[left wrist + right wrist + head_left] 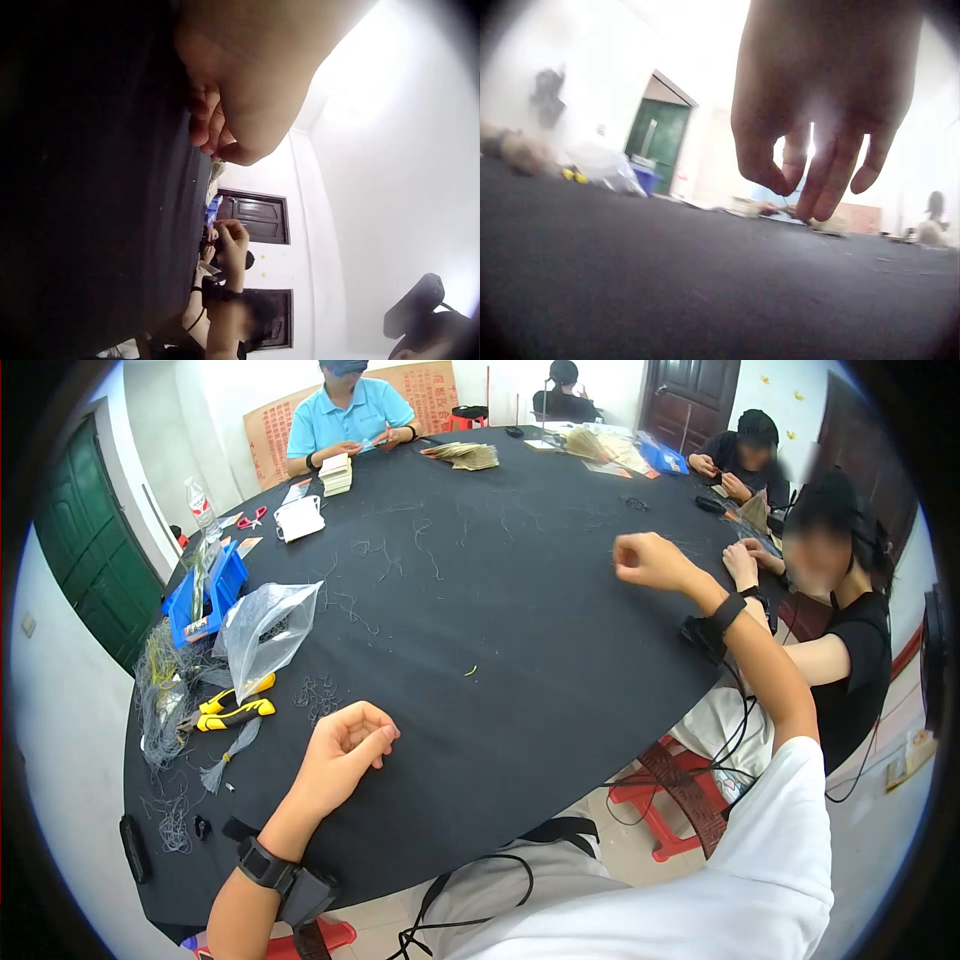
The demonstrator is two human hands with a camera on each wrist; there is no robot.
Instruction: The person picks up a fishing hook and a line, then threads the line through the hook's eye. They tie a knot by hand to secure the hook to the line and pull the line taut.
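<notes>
My left hand (343,758) rests at the table's near side, fingers loosely curled, nothing visible in it; the left wrist view shows this hand (251,90) low beside the black cloth. Over the table's right part, my right hand (655,562) is raised with bent fingers. Seen from the right wrist, the hand (825,112) hangs with relaxed fingers, thumb close to a fingertip; a faint thin line shows there, and I cannot tell if it is held. Between the hands, a small yellow-green scrap (471,671) lies on the black tablecloth (520,760). Grey threads (318,698) lie left of my left hand.
Yellow-black pliers (235,713), a clear plastic bag (265,635), a blue bin (205,595) and tangled threads stand or lie at the left. Red scissors (252,518) and card stacks (337,475) are farther back. Several people sit around the table, one close by my right arm.
</notes>
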